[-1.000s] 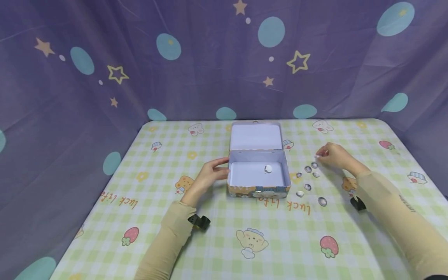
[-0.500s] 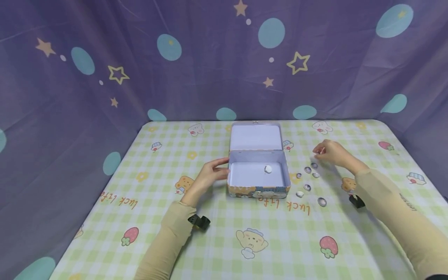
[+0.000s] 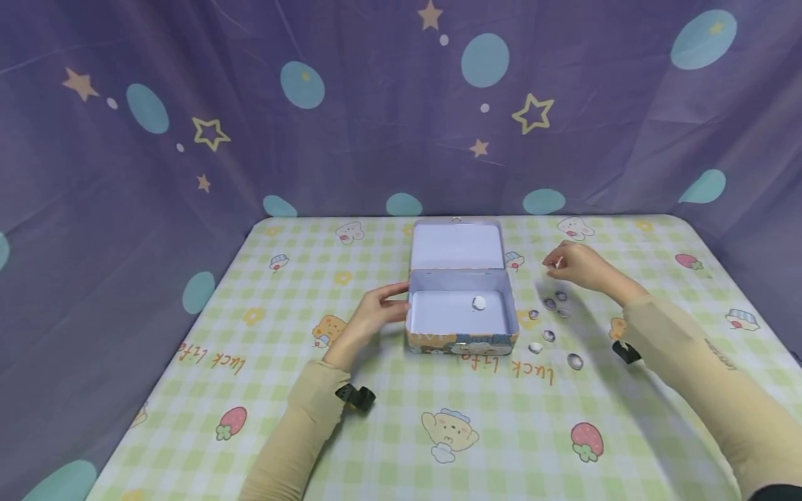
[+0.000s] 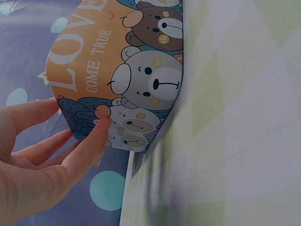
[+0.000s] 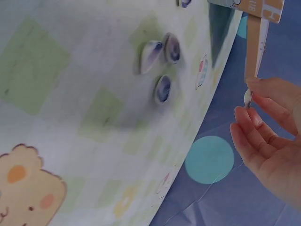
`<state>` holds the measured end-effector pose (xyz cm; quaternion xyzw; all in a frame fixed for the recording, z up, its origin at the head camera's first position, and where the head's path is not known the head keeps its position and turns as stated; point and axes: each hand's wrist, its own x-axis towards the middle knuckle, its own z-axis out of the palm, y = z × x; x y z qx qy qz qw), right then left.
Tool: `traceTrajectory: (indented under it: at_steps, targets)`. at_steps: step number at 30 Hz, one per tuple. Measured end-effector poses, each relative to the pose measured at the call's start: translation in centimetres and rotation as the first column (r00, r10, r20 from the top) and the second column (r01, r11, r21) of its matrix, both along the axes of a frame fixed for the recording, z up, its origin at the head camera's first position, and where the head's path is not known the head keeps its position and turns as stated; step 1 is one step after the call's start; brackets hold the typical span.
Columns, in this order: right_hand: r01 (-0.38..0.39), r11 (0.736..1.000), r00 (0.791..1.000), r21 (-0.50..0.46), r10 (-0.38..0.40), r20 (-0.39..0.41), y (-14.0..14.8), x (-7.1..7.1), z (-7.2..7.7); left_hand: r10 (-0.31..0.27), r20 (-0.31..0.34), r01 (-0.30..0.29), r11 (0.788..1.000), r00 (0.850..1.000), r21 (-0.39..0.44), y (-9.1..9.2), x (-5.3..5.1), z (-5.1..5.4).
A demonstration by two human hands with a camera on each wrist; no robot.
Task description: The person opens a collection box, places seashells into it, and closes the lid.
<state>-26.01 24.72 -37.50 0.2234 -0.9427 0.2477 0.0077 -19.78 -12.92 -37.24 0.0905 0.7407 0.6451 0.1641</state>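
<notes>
An open tin box [image 3: 413,334] with printed bears stands mid-table, its lid [image 3: 457,245] tipped back. One white shell [image 3: 479,303] lies inside on the box floor. My left hand [image 3: 376,309] touches the box's left side with extended fingers; in the left wrist view the fingertips [image 4: 104,126] rest against the printed wall. To the right of the box, my right hand [image 3: 583,266] is raised above the table. It pinches a small shell [image 5: 248,98] between thumb and fingers, seen edge-on in the right wrist view.
Several loose shells [image 3: 548,336] lie on the checked tablecloth [image 3: 351,445] between the box and my right forearm. The nearest to me is a dark-centred shell [image 3: 575,361]. A purple curtain [image 3: 376,139] hangs behind the table and along its left side.
My right hand has lifted off the table with the pinched shell and moved left, nearer the box. The left hand and the box have stayed in place.
</notes>
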Motion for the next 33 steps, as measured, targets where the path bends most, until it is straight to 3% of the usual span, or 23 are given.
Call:
traceTrajectory:
  at_steps: [11,24,27,33]
  targets:
    - [-0.033,0.999,0.999,-0.003,0.033,0.004,-2.3,-0.3,1.6,0.003,0.01,-0.003,1.0,1.0,0.009,-0.2,-0.1,-0.1]
    - [-0.145,0.989,0.983,0.0,0.144,-0.111,-5.2,-0.4,2.6,0.002,0.006,-0.002,1.0,1.0,0.02,-0.2,-0.1,-0.2]
    - [-0.169,0.986,0.979,-0.004,0.167,-0.12,-5.9,-0.5,2.9,0.001,0.009,-0.001,1.0,1.0,0.023,-0.3,-0.4,-0.6]
    - [-0.22,0.976,0.969,-0.002,0.218,-0.115,-7.3,-0.5,3.4,0.016,-0.016,-0.016,1.0,1.0,0.019,-0.4,-1.4,-2.4]
